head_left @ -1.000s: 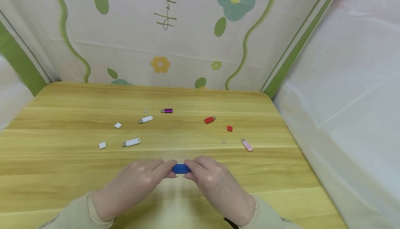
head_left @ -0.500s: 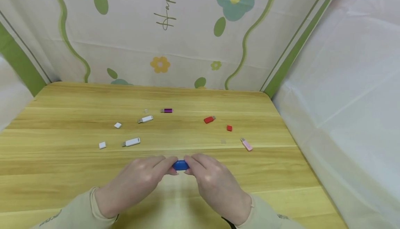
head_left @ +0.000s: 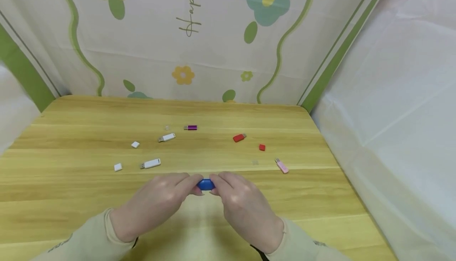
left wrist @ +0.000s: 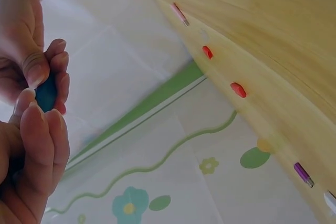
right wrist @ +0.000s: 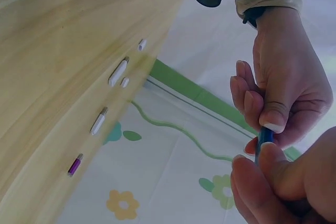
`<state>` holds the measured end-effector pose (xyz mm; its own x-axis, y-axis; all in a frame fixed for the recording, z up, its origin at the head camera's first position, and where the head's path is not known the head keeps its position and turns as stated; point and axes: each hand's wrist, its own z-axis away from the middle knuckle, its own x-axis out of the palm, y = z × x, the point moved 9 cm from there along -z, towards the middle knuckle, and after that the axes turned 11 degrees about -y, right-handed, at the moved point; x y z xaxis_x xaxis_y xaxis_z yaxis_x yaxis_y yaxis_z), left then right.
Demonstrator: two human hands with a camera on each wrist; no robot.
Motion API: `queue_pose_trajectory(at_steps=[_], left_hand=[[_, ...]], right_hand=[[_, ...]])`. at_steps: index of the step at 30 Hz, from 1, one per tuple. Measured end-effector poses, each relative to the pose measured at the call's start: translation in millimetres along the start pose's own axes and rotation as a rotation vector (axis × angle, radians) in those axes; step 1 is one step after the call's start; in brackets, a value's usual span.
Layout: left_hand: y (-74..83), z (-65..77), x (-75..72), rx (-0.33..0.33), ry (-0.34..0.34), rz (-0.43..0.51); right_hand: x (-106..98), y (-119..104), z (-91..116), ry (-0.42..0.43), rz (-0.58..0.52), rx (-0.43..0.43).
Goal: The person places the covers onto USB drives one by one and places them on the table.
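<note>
A blue USB stick [head_left: 205,184] with a faint seam is held level between both hands, above the near part of the wooden table. My left hand [head_left: 160,199] pinches its left end between thumb and fingers. At the other end my right hand [head_left: 246,205] pinches it the same way. In the left wrist view the blue stick [left wrist: 46,94] shows dark between the fingertips; the right wrist view shows a narrow strip of the blue stick [right wrist: 264,141]. Both of its ends are hidden by fingers.
On the table [head_left: 71,197] lie two white USB sticks [head_left: 150,163], two white caps [head_left: 118,167], a purple stick [head_left: 190,127], a red stick [head_left: 239,138], its red cap [head_left: 262,147], a pink stick [head_left: 282,166] and clear caps [head_left: 255,162]. A flowered curtain [head_left: 149,43] hangs behind.
Both hands have moved slightly forward together with the blue USB stick, still pinching its two ends. The head view has tilted a little. The things on the table lie as before.
</note>
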<state>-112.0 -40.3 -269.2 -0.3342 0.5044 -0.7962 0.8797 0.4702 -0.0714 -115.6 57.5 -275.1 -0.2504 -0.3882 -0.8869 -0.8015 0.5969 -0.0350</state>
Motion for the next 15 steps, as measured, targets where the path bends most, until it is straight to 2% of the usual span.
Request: queue_pose_trajectory(at_steps=[4, 7, 15], left_hand=[[-3.8, 0.6, 5.7, -0.008, -0.027, 0.022], [-12.2, -0.8, 16.9, -0.042, -0.090, 0.065], [-55.2, -20.3, 51.1, -0.148, -0.271, 0.155]], right_hand=[[5, 4, -1, -0.021, 0.006, -0.002], [12, 13, -4, -0.077, 0.007, 0.016], [28, 54, -27, -0.241, -0.004, 0.069]])
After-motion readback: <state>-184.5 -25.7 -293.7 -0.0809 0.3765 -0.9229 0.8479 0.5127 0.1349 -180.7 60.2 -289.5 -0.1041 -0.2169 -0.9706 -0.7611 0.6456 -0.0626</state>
